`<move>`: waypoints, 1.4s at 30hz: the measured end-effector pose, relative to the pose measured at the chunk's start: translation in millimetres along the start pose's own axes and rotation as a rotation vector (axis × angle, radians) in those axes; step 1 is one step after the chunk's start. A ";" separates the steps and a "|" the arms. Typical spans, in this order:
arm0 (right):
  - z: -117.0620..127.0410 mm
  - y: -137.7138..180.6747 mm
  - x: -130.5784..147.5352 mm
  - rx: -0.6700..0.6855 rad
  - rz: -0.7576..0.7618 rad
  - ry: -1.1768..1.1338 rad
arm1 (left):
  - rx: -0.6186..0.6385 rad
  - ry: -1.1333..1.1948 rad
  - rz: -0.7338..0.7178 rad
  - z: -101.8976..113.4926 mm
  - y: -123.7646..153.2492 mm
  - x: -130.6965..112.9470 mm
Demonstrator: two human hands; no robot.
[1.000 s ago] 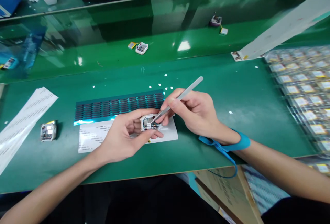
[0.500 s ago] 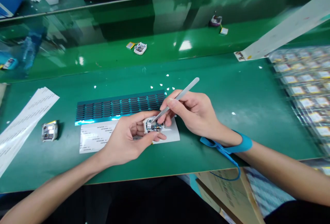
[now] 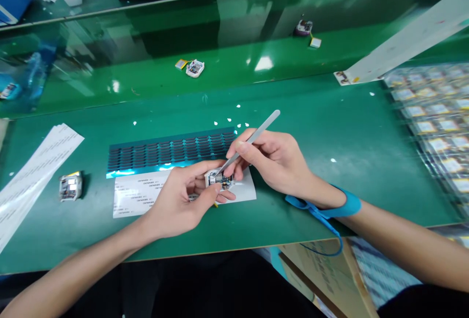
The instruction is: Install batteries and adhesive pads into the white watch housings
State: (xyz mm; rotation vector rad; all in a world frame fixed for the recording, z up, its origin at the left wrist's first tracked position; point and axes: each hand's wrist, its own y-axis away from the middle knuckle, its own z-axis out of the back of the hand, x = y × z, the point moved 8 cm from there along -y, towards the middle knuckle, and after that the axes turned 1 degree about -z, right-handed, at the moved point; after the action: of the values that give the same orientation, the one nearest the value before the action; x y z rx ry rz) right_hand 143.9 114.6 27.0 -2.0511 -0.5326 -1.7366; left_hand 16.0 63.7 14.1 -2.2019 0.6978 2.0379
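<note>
Between the fingers and thumb of my left hand (image 3: 186, 198) is a small white watch-like housing (image 3: 224, 181) with an exposed circuit board. My right hand (image 3: 273, 157) is closed around metal tweezers (image 3: 262, 130), held slanting like a pen. Their lower tip reaches into the housing's upper left part; whether it grips anything is too small to tell. Beneath both hands lie a white printed backing sheet (image 3: 135, 193) and a blue-green sheet (image 3: 168, 152) with rows of dark strips. A blue wrist strap (image 3: 344, 203) circles my right wrist.
Another open housing (image 3: 70, 186) sits at the left, beside long white paper strips (image 3: 40, 166). On the green ledge behind are a housing with its battery (image 3: 195, 68) and a purple one (image 3: 304, 28). Trays of units (image 3: 436, 125) stand at the right, near a slanting white post (image 3: 406, 37).
The tweezers have shifted very slightly left, their tip still in the housing. My left thumb has moved a little over the board. Both hands keep their hold.
</note>
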 end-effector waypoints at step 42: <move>69.4 -20.1 10.5 -0.092 0.304 0.780 | 0.064 -1.100 -0.446 0.5 -28.2 -13.4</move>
State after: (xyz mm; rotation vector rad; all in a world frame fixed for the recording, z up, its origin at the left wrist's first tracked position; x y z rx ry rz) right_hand 192.8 168.7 28.2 -1.2431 0.0996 -2.1724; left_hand 25.6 92.9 19.6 -0.7849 0.1098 2.3982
